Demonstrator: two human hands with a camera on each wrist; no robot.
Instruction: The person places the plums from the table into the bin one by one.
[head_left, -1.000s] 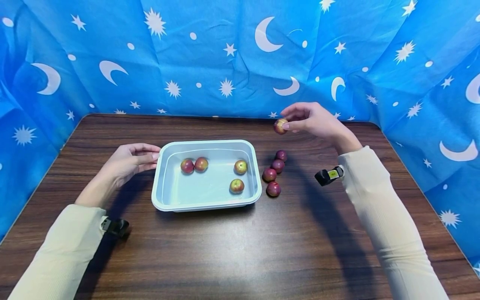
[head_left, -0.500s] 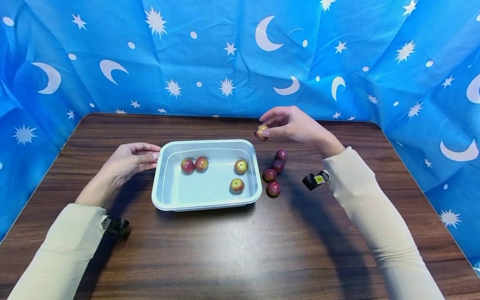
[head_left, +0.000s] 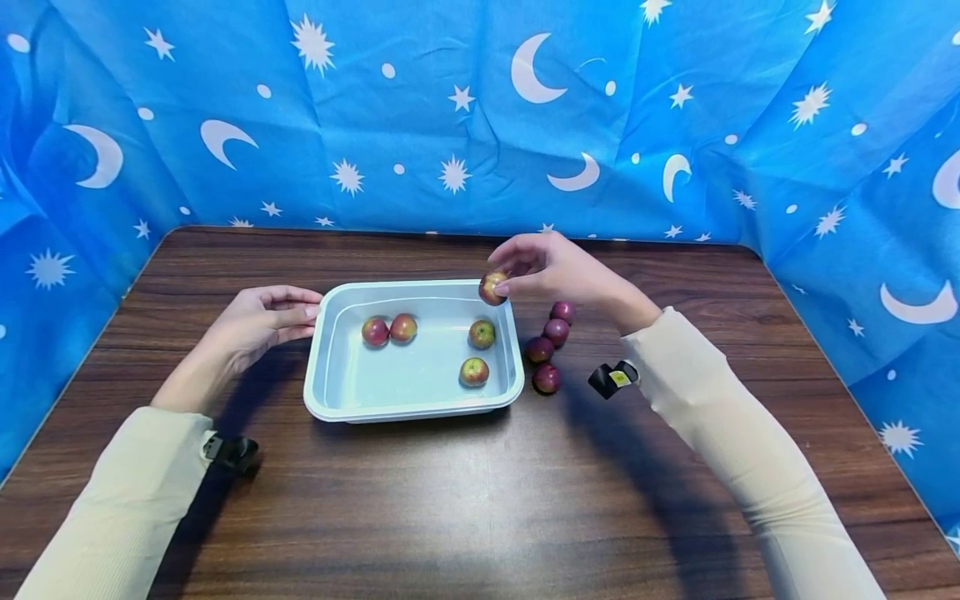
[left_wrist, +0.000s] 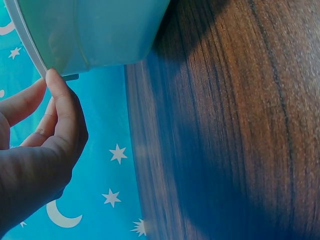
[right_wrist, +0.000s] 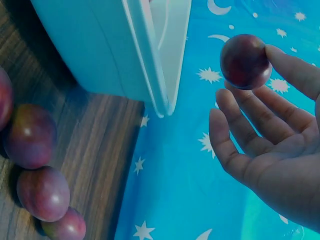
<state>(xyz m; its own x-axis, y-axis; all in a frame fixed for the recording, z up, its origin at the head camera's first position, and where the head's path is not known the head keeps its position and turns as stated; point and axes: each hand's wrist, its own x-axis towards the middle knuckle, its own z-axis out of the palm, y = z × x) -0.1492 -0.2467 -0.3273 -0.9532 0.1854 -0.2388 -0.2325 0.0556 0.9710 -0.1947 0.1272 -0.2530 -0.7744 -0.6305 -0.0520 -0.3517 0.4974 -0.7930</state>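
My right hand [head_left: 551, 271] pinches a red and yellow plum [head_left: 492, 287] between thumb and fingertips, over the far right corner of a pale plastic tub [head_left: 397, 412]. In the right wrist view the same plum [right_wrist: 245, 61] looks dark red, held above the level of the tub's rim. With thumb and fingertips my left hand [head_left: 258, 329] pinches the tub's rim at its far left corner, as the left wrist view shows at the tub's edge [left_wrist: 31, 42]. Inside the tub, two plums [head_left: 389, 330] touch at the left and two more plums [head_left: 477, 353] lie apart at the right.
A row of several dark red plums [head_left: 555, 332] lies on the wooden table [head_left: 420, 517], just right of the tub. Behind the table's far edge hangs a blue cloth [head_left: 420, 108] with moons and stars. A small black device [head_left: 613, 379] is strapped at the right wrist.
My right hand has carried its plum left and lower, from behind the plum row to over the tub's far right corner. My left hand and the tub have stayed in place.
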